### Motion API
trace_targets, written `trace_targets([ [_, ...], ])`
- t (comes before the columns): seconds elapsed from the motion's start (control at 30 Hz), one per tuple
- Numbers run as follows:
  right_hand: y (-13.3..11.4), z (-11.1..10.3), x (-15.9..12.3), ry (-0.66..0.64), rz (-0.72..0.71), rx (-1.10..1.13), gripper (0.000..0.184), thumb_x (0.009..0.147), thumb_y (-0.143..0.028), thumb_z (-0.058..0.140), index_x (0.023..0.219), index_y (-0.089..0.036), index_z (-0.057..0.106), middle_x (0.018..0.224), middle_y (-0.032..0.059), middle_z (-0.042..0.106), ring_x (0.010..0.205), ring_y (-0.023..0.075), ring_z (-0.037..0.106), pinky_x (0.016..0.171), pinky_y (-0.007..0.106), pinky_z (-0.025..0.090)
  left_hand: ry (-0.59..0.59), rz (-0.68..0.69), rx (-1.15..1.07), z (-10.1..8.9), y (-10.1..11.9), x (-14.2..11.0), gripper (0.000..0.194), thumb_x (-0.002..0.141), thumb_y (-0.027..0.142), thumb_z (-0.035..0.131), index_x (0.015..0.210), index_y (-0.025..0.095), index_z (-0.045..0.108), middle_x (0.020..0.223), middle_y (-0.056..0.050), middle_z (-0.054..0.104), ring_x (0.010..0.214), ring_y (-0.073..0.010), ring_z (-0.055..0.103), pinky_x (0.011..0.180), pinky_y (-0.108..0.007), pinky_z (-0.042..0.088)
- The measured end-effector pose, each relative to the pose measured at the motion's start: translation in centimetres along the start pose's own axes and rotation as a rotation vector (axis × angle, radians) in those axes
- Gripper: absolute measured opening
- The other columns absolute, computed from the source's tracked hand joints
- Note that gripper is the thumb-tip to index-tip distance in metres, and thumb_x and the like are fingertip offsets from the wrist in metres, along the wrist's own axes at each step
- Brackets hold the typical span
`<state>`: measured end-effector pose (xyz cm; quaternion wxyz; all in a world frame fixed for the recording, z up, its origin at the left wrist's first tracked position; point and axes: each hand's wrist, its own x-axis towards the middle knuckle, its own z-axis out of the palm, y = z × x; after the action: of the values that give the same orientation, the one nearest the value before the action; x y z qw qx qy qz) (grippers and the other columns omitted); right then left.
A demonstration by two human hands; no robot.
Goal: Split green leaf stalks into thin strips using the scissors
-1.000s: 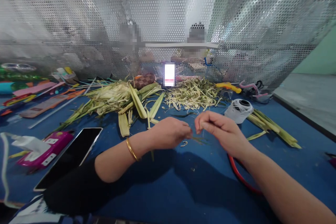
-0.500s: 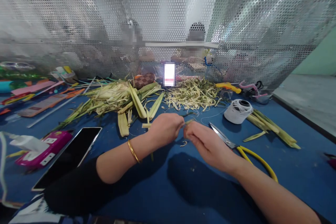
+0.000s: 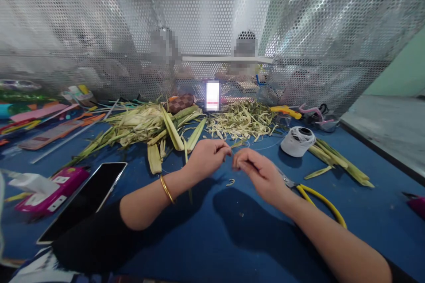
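My left hand [image 3: 209, 155], with a gold bangle on its wrist, is closed in a pinch above the blue table. Close by, my right hand [image 3: 257, 172] also has its fingertips pressed together; what either pinch holds is too small to make out. A thin greenish plant strip [image 3: 239, 143] shows just beyond the fingertips. Another narrow strip [image 3: 190, 195] passes behind my left forearm. Below the hands lies a small curled scrap [image 3: 230, 182]. Yellow-handled scissors [image 3: 323, 201] lie partly under my right wrist.
Pale green husk leaves [image 3: 142, 124] and a pile of shredded strips [image 3: 245, 121] lie at the back. A white thread spool [image 3: 297, 142] and a leaf bundle [image 3: 345, 163] are right. A black-screened phone [image 3: 84, 199] and purple power strip [image 3: 55, 190] are left. A perforated metal screen [image 3: 206, 17] stands behind.
My fingers have loosened from tight fists into looser pinches, and both hands have tilted slightly. My right hand covers more of the scissor blades. The whole view has shifted a little.
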<state>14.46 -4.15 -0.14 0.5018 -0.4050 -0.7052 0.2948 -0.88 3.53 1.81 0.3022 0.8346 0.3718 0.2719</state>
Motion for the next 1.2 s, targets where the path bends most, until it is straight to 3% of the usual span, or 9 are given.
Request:
trace_targets([
  [0.13, -0.5, -1.0, -0.1, -0.151, 0.053, -0.184, 0.018, 0.091, -0.022, 0.044, 0.074, -0.021, 0.048, 0.073, 0.0001, 0.051, 0.068, 0.0137, 0.045, 0.065, 0.028, 0.037, -0.229, 0.274, 0.366, -0.2, 0.0, -0.7, 0.017, 0.074, 0.008, 0.051, 0.069, 0.015, 0.066, 0.072, -0.006, 0.067, 0.073, -0.0177, 0.061, 0.069, -0.026, 0.044],
  [0.23, -0.6, -2.2, 0.3, -0.223, 0.181, 0.087, 0.019, 0.088, -0.027, 0.05, 0.071, -0.019, 0.052, 0.069, -0.0009, 0.051, 0.063, 0.0123, 0.046, 0.062, 0.027, 0.038, -0.591, 0.367, 0.072, -1.3, 0.8, -0.9, 0.019, 0.075, 0.007, 0.052, 0.072, 0.017, 0.067, 0.07, -0.002, 0.066, 0.066, -0.0121, 0.059, 0.066, -0.021, 0.044],
  [0.3, -0.5, -2.6, 0.6, -0.196, 0.237, 0.361, 0.02, 0.085, -0.031, 0.056, 0.07, -0.018, 0.054, 0.07, -0.0011, 0.052, 0.063, 0.0119, 0.047, 0.061, 0.027, 0.039, -0.692, 0.247, -0.23, -1.8, 1.2, -0.9, 0.017, 0.083, 0.019, 0.052, 0.075, 0.016, 0.067, 0.062, 0.0, 0.06, 0.055, -0.0087, 0.055, 0.057, -0.019, 0.044],
  [0.47, 0.3, -1.5, 0.7, 0.103, 0.305, 0.684, 0.015, 0.078, -0.032, 0.065, 0.074, -0.02, 0.057, 0.075, -0.0008, 0.055, 0.067, 0.0125, 0.052, 0.066, 0.028, 0.043, -0.288, -0.038, -0.634, -1.1, 1.2, -0.4, 0.02, 0.084, 0.028, 0.052, 0.072, 0.014, 0.06, 0.055, 0.004, 0.052, 0.045, -0.0062, 0.049, 0.05, -0.019, 0.044],
  [0.57, 0.7, -0.1, 0.5, 0.216, 0.26, 0.568, 0.013, 0.083, -0.03, 0.059, 0.074, -0.02, 0.057, 0.077, -0.0002, 0.056, 0.072, 0.0132, 0.053, 0.071, 0.028, 0.043, -0.097, -0.125, -0.512, -0.1, 0.7, -0.2, 0.02, 0.084, 0.026, 0.05, 0.071, 0.014, 0.06, 0.054, 0.004, 0.051, 0.044, -0.0074, 0.049, 0.049, -0.02, 0.044],
  [0.67, 0.7, 0.6, 0.0, 0.202, 0.115, 0.213, 0.017, 0.089, -0.026, 0.05, 0.073, -0.021, 0.054, 0.075, 0.0006, 0.055, 0.075, 0.015, 0.052, 0.072, 0.029, 0.043, 0.014, -0.047, -0.164, 0.5, 0.3, -0.4, 0.021, 0.083, 0.021, 0.049, 0.069, 0.015, 0.062, 0.054, 0.002, 0.055, 0.05, -0.0093, 0.052, 0.055, -0.021, 0.043],
  [0.83, 0.0, 0.0, -0.3, 0.044, -0.061, -0.263, 0.018, 0.094, -0.02, 0.039, 0.077, -0.022, 0.047, 0.078, 0.0018, 0.052, 0.073, 0.0153, 0.049, 0.07, 0.029, 0.04, 0.031, 0.137, 0.306, 1.3, 0.3, -1.3, 0.025, 0.085, 0.019, 0.045, 0.072, 0.016, 0.066, 0.075, -0.004, 0.068, 0.074, -0.0158, 0.061, 0.067, -0.025, 0.04],
  [1.0, 0.3, -0.9, 0.0, 0.028, -0.062, -0.369, 0.021, 0.092, -0.017, 0.038, 0.074, -0.021, 0.046, 0.089, 0.0064, 0.056, 0.093, 0.0187, 0.054, 0.08, 0.031, 0.042, -0.029, 0.048, 0.421, 1.9, 0.8, -1.7, 0.027, 0.081, 0.019, 0.046, 0.07, 0.018, 0.07, 0.068, -0.003, 0.069, 0.066, -0.016, 0.06, 0.061, -0.025, 0.036],
  [1.2, 0.8, -1.4, 0.1, -0.113, 0.075, -0.492, 0.015, 0.09, -0.018, 0.039, 0.083, -0.021, 0.052, 0.091, 0.0062, 0.065, 0.083, 0.0183, 0.058, 0.073, 0.03, 0.043, -0.095, -0.011, 0.502, 1.9, 1.0, -2.0, 0.029, 0.08, 0.024, 0.046, 0.069, 0.018, 0.072, 0.065, -0.005, 0.068, 0.064, -0.0174, 0.059, 0.058, -0.026, 0.034],
])
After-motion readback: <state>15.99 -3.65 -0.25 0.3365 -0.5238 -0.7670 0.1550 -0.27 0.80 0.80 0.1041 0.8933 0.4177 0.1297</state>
